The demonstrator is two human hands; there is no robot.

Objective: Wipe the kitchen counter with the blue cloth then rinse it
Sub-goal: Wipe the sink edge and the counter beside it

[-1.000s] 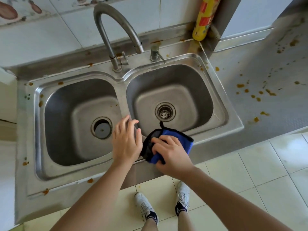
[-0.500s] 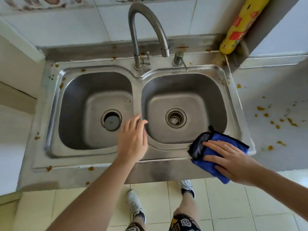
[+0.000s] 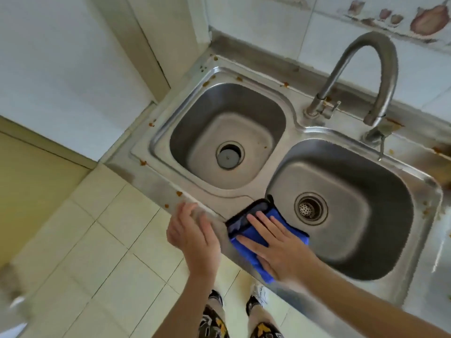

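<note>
The blue cloth (image 3: 251, 230), edged in black, lies on the front rim of the steel double sink (image 3: 151, 176), between the two basins. My right hand (image 3: 278, 247) presses flat on it with straight, spread fingers. My left hand (image 3: 192, 235) hovers just left of the cloth at the counter's front edge, fingers relaxed and holding nothing. Brown stains (image 3: 179, 193) dot the sink's rim on the left. The curved tap (image 3: 361, 76) stands behind the basins.
The left basin has a plugged drain (image 3: 229, 154); the right basin has a strainer drain (image 3: 310, 208). A tiled wall runs behind the sink. Pale floor tiles (image 3: 102, 240) and my feet lie below the counter edge. A wall corner stands at far left.
The view has swung left. My right hand has slid the cloth leftwards along the front rim, from the sink's right corner to between the basins. My left hand has dropped to the counter's edge.
</note>
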